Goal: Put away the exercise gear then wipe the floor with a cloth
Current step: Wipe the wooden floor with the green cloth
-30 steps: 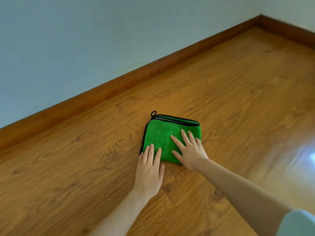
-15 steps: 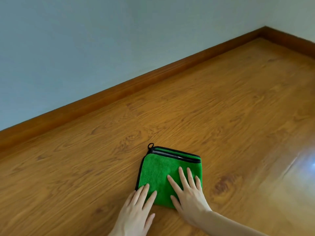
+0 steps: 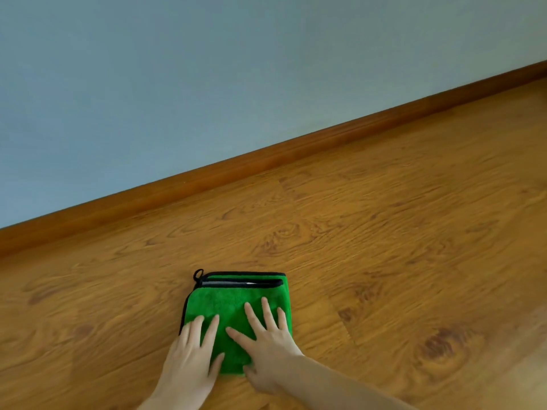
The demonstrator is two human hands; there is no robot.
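Head view showed your left hand (image 3: pixel 189 350) and right hand (image 3: pixel 266 341) flat, fingers straight, pressing the folded green cloth (image 3: pixel 233 303) on the floor (image 3: pixel 384 261). It had slid further from the skirting board (image 3: pixel 296 149), so wiping was probably underway.

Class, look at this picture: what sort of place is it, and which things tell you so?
Probably a room in a home: wood-grain laminate floor, brown wooden skirting board and plain pale blue wall. Both hands press a folded green microfibre cloth flat on the floor.
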